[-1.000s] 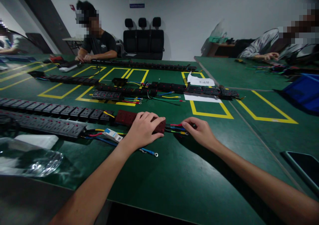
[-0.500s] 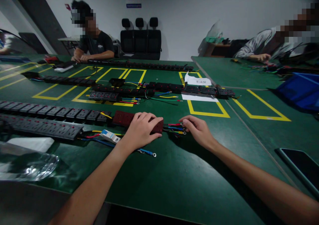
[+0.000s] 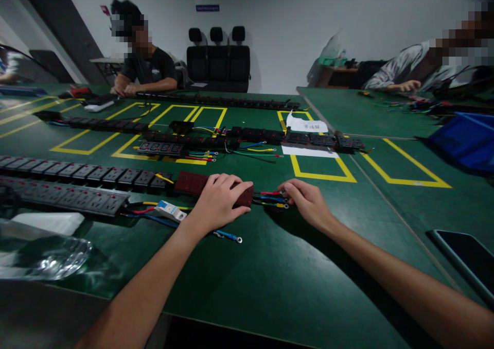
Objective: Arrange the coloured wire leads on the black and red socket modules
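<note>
My left hand (image 3: 224, 197) lies over a dark red socket block (image 3: 189, 183), with its fingers wrapped across the top and the thumb along the near side. From the block's right end run several wires (image 3: 268, 198) in red, blue and yellow-green, tipped with ring terminals. At those tips my right hand (image 3: 306, 197) is closed, thumb and forefinger pinched by the red wire's end. Beside my left wrist rests a white circuit breaker (image 3: 171, 211) on wires from a black socket strip (image 3: 73, 197). A blue wire's ring terminal (image 3: 239, 240) sticks out below my left hand.
More black socket strips (image 3: 262, 134) lie across the green table (image 3: 270, 287), which has yellow tape outlines. A clear bottle (image 3: 46, 251) lies at the left, a phone (image 3: 463, 264) at the right. One person (image 3: 148, 71) sits opposite, another (image 3: 405, 71) at the far right.
Both hands are almost where they were. The wire ends by my right fingertips have shifted very slightly.
</note>
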The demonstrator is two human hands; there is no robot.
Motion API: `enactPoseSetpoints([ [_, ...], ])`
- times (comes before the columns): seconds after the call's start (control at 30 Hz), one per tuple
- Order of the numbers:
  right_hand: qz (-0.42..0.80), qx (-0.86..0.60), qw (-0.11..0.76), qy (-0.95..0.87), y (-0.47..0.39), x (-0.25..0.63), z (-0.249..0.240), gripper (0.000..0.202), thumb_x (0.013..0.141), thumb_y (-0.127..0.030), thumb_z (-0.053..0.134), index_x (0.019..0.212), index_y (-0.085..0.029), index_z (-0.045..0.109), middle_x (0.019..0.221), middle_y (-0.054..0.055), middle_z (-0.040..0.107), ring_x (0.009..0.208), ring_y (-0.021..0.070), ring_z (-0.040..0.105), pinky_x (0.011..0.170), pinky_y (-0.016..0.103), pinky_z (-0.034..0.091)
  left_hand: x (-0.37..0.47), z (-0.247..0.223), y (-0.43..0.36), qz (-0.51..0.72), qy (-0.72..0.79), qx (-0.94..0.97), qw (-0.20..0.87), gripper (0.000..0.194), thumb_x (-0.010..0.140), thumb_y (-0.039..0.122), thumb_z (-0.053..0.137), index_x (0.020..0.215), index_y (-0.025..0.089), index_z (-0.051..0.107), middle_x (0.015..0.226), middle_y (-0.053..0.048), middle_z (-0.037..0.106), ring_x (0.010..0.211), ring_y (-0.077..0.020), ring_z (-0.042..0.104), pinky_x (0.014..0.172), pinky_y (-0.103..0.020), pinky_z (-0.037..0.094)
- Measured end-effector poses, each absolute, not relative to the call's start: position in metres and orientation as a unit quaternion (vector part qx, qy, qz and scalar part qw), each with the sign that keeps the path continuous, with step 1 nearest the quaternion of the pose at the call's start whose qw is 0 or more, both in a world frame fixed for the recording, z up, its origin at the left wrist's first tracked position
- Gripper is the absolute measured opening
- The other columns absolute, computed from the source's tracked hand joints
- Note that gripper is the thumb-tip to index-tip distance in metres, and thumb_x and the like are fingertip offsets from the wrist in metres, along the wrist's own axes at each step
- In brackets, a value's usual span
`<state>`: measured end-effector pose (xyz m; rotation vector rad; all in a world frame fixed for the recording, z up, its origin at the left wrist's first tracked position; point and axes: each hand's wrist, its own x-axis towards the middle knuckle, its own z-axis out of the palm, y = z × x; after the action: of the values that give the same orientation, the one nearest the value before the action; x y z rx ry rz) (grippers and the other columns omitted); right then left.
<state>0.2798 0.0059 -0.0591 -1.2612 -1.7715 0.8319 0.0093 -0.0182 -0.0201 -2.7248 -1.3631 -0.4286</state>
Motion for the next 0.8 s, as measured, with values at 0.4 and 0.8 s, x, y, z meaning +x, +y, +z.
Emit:
enactPoseSetpoints([
  [0.4, 0.322, -0.498, 0.395, -0.701, 0.0058, 0.2798, -0.0593, 0.039, 0.098, -0.047, 0.048, 0.089, -0.018, 0.074, 0.074, 0.004, 0.067, 0.063, 0.0173, 0.059, 0.058, 0.028, 0.045, 0.0089, -0.0198, -0.0179, -0.141, -0.439, -0.887, 0.036, 0.062, 0.087, 0.043, 0.076, 0.142, 0.023, 0.054, 0.126, -0.009, 0.062, 0.116, -0.0288, 0.055, 0.100, -0.046, 0.038],
  [0.8, 0.326, -0.496, 0.399, -0.699, 0.0052, 0.2795, -0.0599, 0.038, 0.098, -0.045, 0.048, 0.089, -0.018, 0.074, 0.074, 0.003, 0.067, 0.062, 0.0169, 0.059, 0.059, 0.029, 0.046, 0.0085, -0.0191, -0.0182, -0.142, -0.438, -0.887, 0.037, 0.061, 0.086, 0.043, 0.076, 0.141, 0.024, 0.055, 0.126, -0.010, 0.062, 0.116, -0.0292, 0.055, 0.100, -0.045, 0.039],
])
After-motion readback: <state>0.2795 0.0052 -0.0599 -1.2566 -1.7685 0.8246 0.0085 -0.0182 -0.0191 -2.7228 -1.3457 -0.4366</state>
